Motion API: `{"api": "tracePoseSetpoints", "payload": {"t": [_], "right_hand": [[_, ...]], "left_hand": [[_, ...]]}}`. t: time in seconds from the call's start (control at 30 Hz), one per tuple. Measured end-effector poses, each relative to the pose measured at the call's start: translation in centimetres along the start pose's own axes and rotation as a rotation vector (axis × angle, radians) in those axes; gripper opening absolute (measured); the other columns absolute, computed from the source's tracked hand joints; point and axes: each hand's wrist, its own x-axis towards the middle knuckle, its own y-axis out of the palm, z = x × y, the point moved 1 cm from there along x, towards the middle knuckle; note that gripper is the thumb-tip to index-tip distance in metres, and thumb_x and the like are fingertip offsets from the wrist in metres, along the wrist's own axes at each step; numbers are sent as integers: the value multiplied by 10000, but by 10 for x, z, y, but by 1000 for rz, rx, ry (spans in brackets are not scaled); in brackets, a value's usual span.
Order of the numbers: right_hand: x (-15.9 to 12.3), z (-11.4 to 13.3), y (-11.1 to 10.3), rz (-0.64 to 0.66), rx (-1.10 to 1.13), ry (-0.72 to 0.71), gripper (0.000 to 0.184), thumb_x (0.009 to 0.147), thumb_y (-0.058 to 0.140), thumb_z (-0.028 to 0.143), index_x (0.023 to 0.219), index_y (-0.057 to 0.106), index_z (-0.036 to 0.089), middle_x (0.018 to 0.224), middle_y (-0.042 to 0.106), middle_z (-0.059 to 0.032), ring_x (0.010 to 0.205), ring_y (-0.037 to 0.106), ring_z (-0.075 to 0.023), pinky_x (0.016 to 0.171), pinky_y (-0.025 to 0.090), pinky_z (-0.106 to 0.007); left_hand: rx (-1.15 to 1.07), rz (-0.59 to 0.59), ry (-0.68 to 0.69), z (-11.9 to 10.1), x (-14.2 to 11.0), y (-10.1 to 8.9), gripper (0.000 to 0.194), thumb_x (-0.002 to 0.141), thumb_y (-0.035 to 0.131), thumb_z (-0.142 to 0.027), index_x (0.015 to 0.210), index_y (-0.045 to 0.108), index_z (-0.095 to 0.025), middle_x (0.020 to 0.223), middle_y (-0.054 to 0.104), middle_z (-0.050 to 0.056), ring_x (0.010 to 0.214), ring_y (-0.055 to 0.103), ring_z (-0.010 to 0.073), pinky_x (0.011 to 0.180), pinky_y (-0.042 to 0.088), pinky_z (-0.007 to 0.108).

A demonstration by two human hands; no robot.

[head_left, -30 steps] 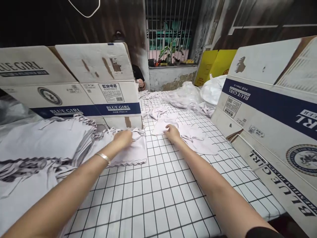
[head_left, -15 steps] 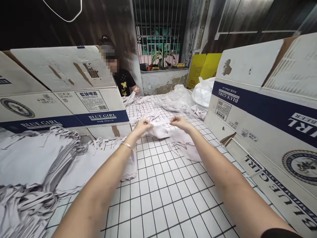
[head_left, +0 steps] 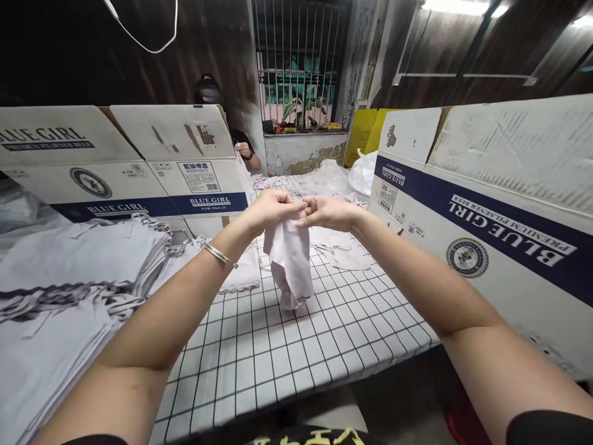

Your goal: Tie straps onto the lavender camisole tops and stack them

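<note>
A pale pinkish piece of fabric [head_left: 291,262] hangs from my two hands over the checked table [head_left: 259,364]. My left hand [head_left: 274,208] pinches its top edge, with a silver bangle on the wrist. Fingertips of my right hand [head_left: 327,212] meet the left ones and are closed at the same edge. Exactly how the fingers grip the cloth is partly hidden. More pale fabric [head_left: 347,250] lies flat on the table behind my right hand. Stacks of similar cut pieces with thin ties [head_left: 83,253] lie to my left.
White beer cartons stand on the left [head_left: 157,167] and on the right [head_left: 463,185]. At the far end are clear plastic bags [head_left: 328,176] and a yellow box [head_left: 365,133]. Another person's hand [head_left: 243,149] shows behind the left carton, near a barred window [head_left: 299,68].
My hands have come together and nearer to me, lifting the fabric off the table so it hangs down. The view has tilted and shows the table's front edge.
</note>
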Motion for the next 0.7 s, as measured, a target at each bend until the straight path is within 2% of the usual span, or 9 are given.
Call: {"api": "tracePoseSetpoints", "payload": {"t": [0.1,0.17,0.27,0.33,0.4,0.47,0.53,0.63,0.7], "right_hand": [[-21,-3,11,24,46,35,233,669,788,150,803,598,139,755,631,24,747,605,-84,757,485,-236],[-31,2,13,6,90,8,222,684,779,161,765,573,145,741,626,27,739,601,-86,741,477,-241],[-40,14,15,-55,61,-18,261,678,790,183,740,538,153,728,618,23,724,599,-96,691,467,-237],[-43,22,16,-97,-26,-15,289,672,803,202,729,524,154,699,596,25,687,581,-91,634,445,-217],[-46,28,17,-111,-98,-2,319,674,810,226,704,500,158,653,553,38,630,542,-75,574,411,-196],[-50,29,19,-101,-133,28,356,678,811,250,677,466,165,607,497,58,576,494,-59,525,373,-182],[-53,28,19,-109,-141,32,389,673,818,270,663,443,169,597,475,66,564,480,-55,512,363,-178],[-54,28,17,-212,-134,-37,411,666,828,301,657,438,172,600,478,63,579,496,-59,521,383,-177],[-56,30,14,-248,-129,-55,404,664,831,309,660,452,168,591,488,62,577,506,-60,517,388,-171]], "left_hand": [[6,163,-15,1,-22,-5,410,653,793,-449,570,538,-139,572,526,-8,530,444,74,506,296,221],[-52,233,10,1,-33,-4,390,677,780,-464,619,576,-136,663,587,20,605,491,91,559,333,232],[-180,183,112,-5,-40,3,357,715,756,-446,880,655,-146,926,653,69,793,558,129,673,389,252],[-207,233,123,-11,-39,10,423,688,786,-384,1012,655,-146,924,647,69,788,555,131,685,394,262],[-168,335,69,-17,-36,13,407,651,811,-318,982,678,-124,800,625,47,701,525,117,653,383,266],[-119,347,33,-20,-33,13,301,658,801,-308,867,698,-117,727,605,34,665,503,111,638,372,271],[-134,320,40,-19,-31,13,269,679,786,-318,855,696,-135,791,630,43,726,536,125,670,387,276],[-230,390,32,-15,-31,21,327,676,790,-318,949,687,-168,927,657,48,828,580,143,731,418,291],[-245,397,-13,-15,-30,26,306,663,792,-332,884,693,-144,853,652,46,760,583,137,703,428,292]]}}
